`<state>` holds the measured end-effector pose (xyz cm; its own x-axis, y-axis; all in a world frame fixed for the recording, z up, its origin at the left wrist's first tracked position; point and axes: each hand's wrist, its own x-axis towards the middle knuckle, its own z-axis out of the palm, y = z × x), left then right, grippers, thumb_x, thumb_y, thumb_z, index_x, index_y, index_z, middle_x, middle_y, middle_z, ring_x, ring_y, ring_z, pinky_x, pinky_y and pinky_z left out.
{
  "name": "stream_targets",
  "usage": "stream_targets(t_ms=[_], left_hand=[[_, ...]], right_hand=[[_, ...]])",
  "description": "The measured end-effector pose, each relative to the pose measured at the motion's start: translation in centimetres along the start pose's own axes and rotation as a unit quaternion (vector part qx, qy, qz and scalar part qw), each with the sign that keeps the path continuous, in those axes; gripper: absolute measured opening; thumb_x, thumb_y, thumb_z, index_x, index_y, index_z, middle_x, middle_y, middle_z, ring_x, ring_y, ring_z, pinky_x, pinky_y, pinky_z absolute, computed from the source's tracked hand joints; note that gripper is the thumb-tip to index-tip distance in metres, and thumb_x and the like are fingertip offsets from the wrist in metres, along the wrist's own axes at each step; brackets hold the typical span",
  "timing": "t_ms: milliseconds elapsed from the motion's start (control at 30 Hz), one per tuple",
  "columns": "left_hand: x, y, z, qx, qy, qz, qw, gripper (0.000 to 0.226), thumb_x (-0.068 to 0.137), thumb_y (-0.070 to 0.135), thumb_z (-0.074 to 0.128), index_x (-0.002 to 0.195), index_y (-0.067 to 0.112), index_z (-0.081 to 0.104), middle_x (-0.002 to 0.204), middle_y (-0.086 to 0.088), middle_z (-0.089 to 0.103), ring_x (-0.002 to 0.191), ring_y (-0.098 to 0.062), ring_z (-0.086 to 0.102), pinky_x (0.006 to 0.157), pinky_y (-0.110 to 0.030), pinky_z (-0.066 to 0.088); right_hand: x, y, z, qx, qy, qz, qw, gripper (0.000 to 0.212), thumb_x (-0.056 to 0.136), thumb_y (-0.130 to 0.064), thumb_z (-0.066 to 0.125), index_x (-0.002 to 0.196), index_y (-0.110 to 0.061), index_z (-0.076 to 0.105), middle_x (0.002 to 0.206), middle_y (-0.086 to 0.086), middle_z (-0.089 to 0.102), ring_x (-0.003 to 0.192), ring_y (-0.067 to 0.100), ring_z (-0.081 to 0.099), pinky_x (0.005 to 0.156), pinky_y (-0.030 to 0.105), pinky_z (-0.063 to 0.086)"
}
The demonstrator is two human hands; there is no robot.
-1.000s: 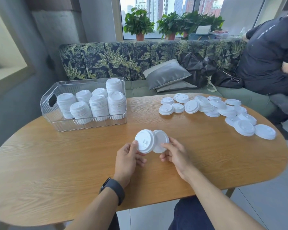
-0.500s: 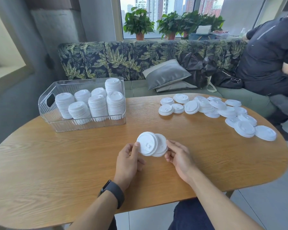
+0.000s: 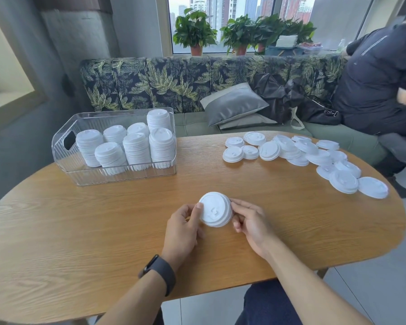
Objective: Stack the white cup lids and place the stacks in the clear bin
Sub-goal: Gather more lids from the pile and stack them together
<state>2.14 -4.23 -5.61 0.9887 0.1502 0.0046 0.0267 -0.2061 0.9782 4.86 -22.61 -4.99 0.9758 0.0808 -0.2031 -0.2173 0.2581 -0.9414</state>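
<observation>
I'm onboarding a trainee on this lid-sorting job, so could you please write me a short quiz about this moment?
1. True or false: the clear bin already holds stacks of lids.
2. Which hands hold the lids at the table's near centre? A. left only B. right only C. both
3. Fill in: the loose lids lie on the table's far ____ side.

Key: 1. True. 2. C: the left hand and right hand grip them from either side. 3. Right.

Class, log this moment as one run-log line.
both hands hold white plastic cup lids nested | clear plastic bin holds stacks | loose lids remain on wooden table
</observation>
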Motion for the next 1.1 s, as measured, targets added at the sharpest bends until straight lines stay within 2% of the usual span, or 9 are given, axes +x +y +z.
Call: stream_targets(t_ms=[100,200,267,333,433,567,833,1100], left_hand=[[0.11,-0.14,0.05,-0.002,0.006,0.001,1.0,0.029,0.105,0.047,0.052,0.104,0.022,0.067,0.066,-0.013,0.073,0.045,-0.014,0.051,0.046,-0.025,0.045],[0.24,-0.29,0.11,-0.016,0.019,0.001,1.0,0.028,0.105,0.046,0.054,0.105,0.021,0.067,0.067,-0.014,0.072,0.048,-0.017,0.056,0.051,-0.028,0.049],[0.3,-0.3,0.15,-0.024,0.023,0.001,0.999,0.027,0.104,0.045,0.056,0.105,0.02,0.067,0.068,-0.014,0.072,0.049,-0.018,0.058,0.052,-0.03,0.051],[0.31,-0.32,0.16,-0.032,0.025,0.001,0.999,0.026,0.103,0.044,0.058,0.106,0.019,0.068,0.069,-0.013,0.073,0.049,-0.017,0.06,0.052,-0.029,0.051],[0.25,-0.24,0.04,-0.043,0.019,0.003,0.999,0.027,0.101,0.044,0.062,0.107,0.018,0.068,0.076,-0.013,0.074,0.05,-0.015,0.061,0.053,-0.026,0.052],[0.18,-0.17,-0.09,-0.052,-0.015,0.003,0.999,0.031,0.097,0.044,0.069,0.113,0.018,0.067,0.072,-0.013,0.075,0.054,-0.016,0.064,0.056,-0.025,0.052],[0.53,-0.59,-0.2,-0.082,-0.004,-0.006,0.997,0.032,0.094,0.034,0.075,0.117,0.013,0.066,0.083,-0.016,0.074,0.058,-0.019,0.068,0.056,-0.026,0.053],[0.56,-0.38,-0.32,-0.108,0.001,-0.009,0.994,0.03,0.097,0.037,0.07,0.106,0.008,0.067,0.068,-0.02,0.071,0.058,-0.027,0.065,0.06,-0.034,0.055]], right_hand=[[-0.03,0.06,0.17,-0.009,-0.005,-0.014,1.0,0.031,0.101,-0.024,0.064,0.114,0.001,0.075,0.072,0.01,0.055,0.056,0.012,0.049,0.052,0.024,0.039],[-0.29,0.01,0.5,-0.03,-0.024,-0.039,0.999,0.04,0.09,-0.041,0.074,0.112,-0.008,0.079,0.077,0.009,0.059,0.062,0.011,0.052,0.059,0.025,0.044],[-0.39,0.13,0.45,-0.042,-0.033,-0.045,0.998,0.04,0.084,-0.039,0.08,0.114,-0.013,0.079,0.075,0.006,0.062,0.066,0.011,0.053,0.062,0.024,0.046],[-0.38,0.25,0.33,-0.042,-0.034,-0.044,0.998,0.034,0.086,-0.032,0.08,0.115,-0.014,0.079,0.073,0.004,0.062,0.067,0.011,0.054,0.063,0.024,0.047],[-0.23,0.38,0.33,-0.034,-0.016,-0.042,0.998,0.028,0.091,-0.028,0.077,0.115,-0.013,0.079,0.072,0.006,0.061,0.066,0.012,0.054,0.062,0.025,0.047],[0.23,0.56,0.35,-0.025,0.02,-0.036,0.999,0.026,0.096,-0.021,0.071,0.12,-0.01,0.074,0.077,0.013,0.062,0.06,0.011,0.054,0.058,0.024,0.046],[0.2,0.68,0.45,-0.036,0.022,-0.041,0.998,0.023,0.095,-0.022,0.073,0.114,-0.01,0.075,0.075,0.013,0.06,0.057,0.011,0.053,0.057,0.024,0.045],[0.32,0.78,0.39,-0.055,0.02,-0.043,0.997,0.024,0.092,-0.025,0.075,0.109,-0.009,0.077,0.074,0.015,0.06,0.054,0.013,0.049,0.053,0.025,0.041]])
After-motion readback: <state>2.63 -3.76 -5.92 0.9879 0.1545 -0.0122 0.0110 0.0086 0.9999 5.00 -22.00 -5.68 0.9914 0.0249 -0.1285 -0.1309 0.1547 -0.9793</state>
